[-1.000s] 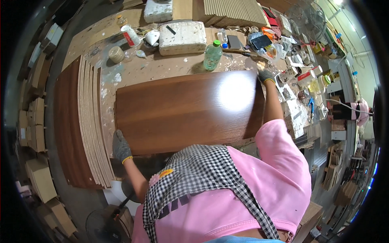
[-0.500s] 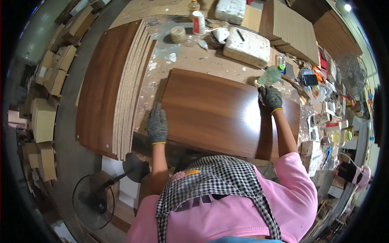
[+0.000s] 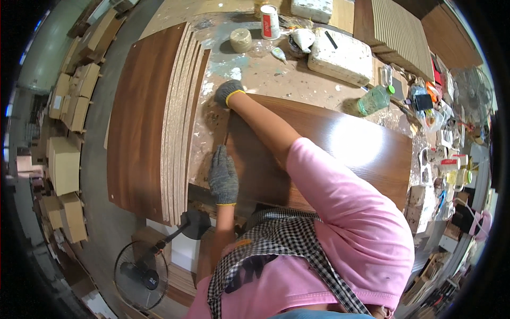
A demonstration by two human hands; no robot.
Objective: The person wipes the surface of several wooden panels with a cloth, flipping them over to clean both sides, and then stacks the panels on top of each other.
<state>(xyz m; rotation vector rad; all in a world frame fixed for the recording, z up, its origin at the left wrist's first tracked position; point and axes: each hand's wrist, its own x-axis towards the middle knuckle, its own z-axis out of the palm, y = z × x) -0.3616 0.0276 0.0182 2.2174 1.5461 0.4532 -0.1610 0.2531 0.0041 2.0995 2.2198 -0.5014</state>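
Just right of the board stack point(image 3: 141, 122), noted brown panel point(image 3: 329, 122) lying flat on the surface point(image 3: 265, 82). Found left hand point(image 3: 223, 178) at panel's stack-side edge, outstretched, unclenched; right hand point(image 3: 229, 94) likewise stack-side, curled (cannot tell whether gripping). Judged mid-handling: panel laid down, remainder unclear.

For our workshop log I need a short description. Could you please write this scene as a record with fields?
Left hand: grey glove, fingers extended, at the left end of the brown panel
Right hand: grey glove, at the panel's far left corner; grip unclear
Panel: wood-grained, lying flat on the stained table
Left of panel: stack of brown boards
Beyond panel: green bottle, white block
Lower left: dark fan
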